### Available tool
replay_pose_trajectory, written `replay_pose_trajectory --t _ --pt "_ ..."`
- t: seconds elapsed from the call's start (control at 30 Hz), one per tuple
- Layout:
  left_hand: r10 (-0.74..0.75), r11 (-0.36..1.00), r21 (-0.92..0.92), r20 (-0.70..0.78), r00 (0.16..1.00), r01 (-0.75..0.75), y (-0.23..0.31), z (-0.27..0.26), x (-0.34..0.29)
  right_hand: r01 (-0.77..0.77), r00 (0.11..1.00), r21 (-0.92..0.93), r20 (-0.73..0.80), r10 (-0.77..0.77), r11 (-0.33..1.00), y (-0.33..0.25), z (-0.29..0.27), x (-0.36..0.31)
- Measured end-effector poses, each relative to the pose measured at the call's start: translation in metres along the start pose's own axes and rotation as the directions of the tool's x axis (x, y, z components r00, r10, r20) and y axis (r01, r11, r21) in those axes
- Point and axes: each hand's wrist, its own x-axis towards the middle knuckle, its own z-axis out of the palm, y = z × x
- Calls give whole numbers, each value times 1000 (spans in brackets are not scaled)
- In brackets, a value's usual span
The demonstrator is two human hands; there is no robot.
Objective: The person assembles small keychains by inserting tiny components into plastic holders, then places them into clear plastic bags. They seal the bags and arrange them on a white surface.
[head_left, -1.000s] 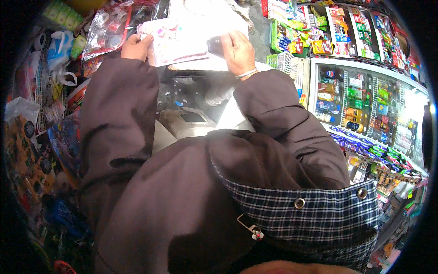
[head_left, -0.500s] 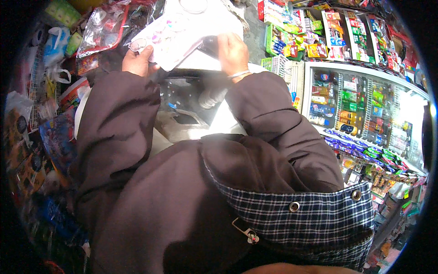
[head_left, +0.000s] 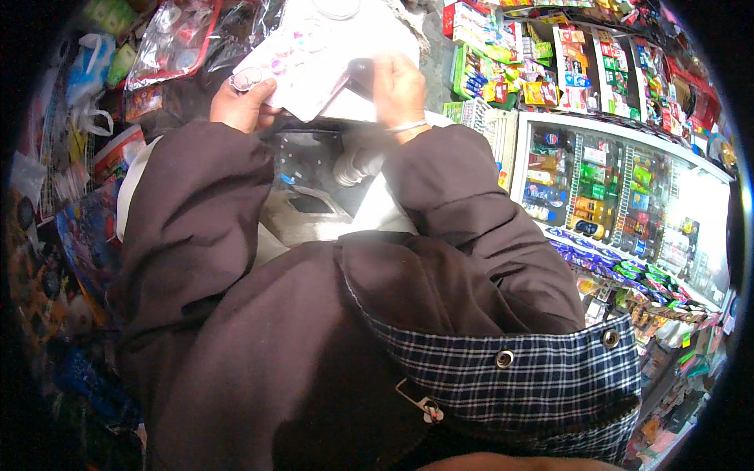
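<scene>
Between the thumb and fingers of my left hand is the edge of a white sheet dotted with pink and purple shapes. A small round clear piece shows beside that thumb. My right hand is closed at the sheet's right side, its fingers partly washed out by bright light. A dark rounded object sits at those fingertips and seems to be held; its kind is unclear. Beneath the sheet lies a bright white surface, with a round white item at its far edge.
To the right stands a glass-fronted drinks cooler full of bottles. Snack packets fill racks behind it. Plastic-wrapped goods and a white-and-blue bag hang at the left. A glass-topped case lies between my forearms.
My left hand and the sheet have shifted slightly. The dark object shows smaller beside my right fingers, which stay closed. The whole view has tilted a little.
</scene>
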Motion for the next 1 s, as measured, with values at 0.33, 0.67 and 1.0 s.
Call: replay_pose_trajectory --t 0.33,0.67,1.0 --pt "-10 999 42 19 1000 9 -2 2 2 64 988 79 -149 -52 995 -13 20 43" --pt "32 999 17 34 999 -32 -3 7 0 24 992 30 -123 -20 999 -17 31 42" --pt "-17 996 -84 61 998 22 -14 4 4 76 990 48 -120 -70 996 -12 41 42"
